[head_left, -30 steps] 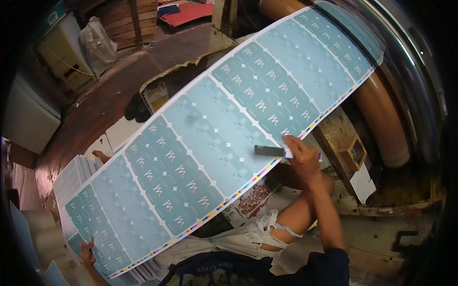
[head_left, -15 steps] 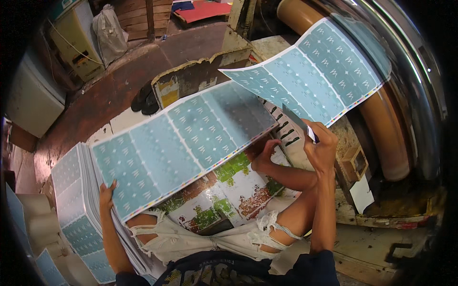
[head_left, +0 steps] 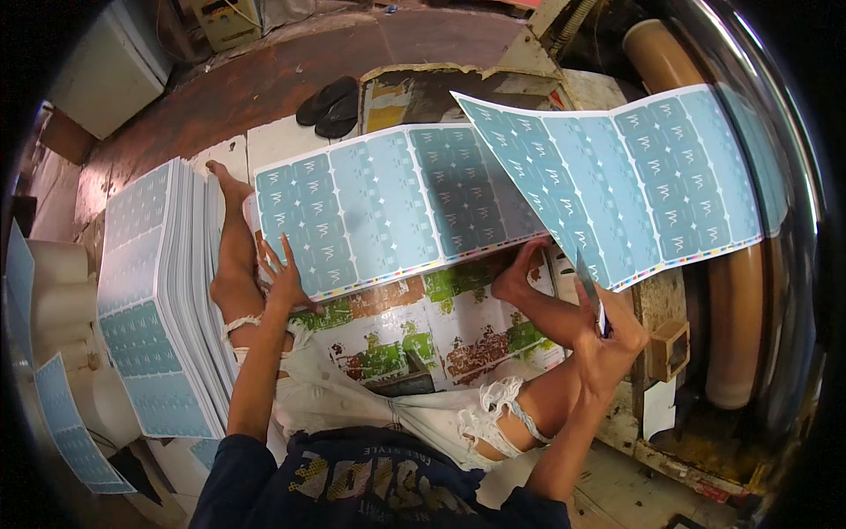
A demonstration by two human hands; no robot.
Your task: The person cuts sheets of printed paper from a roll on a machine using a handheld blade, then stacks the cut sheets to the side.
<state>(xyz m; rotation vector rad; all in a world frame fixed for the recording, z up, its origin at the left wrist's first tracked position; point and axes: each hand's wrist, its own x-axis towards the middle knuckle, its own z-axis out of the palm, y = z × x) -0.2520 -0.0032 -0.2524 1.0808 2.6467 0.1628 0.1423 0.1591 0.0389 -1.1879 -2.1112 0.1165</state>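
My left hand (head_left: 284, 275) has its fingers spread at the lower left corner of a printed teal sheet (head_left: 379, 212), which lies across the painted board in front of me. Closed in my right hand (head_left: 612, 339) is a knife, its flat grey blade (head_left: 585, 279) pointing up at the lower edge of a second printed sheet (head_left: 608, 176). That sheet curves up to the large shiny roller at the right, and its left end overlaps the first one. My right fingers partly hide the knife's handle.
A tall stack of printed sheets (head_left: 167, 309) stands at my left. The board (head_left: 379, 322) lies between my bare legs. At the right are a brown roller (head_left: 736, 326), a chrome roller (head_left: 775, 115) and a small wooden box (head_left: 670, 349). Black sandals (head_left: 330, 106) sit beyond the sheet.
The lower sheet has shifted to the right relative to the stack and lies flatter. My left hand has moved right with it and spread its fingers. My right hand still holds the knife, now lower.
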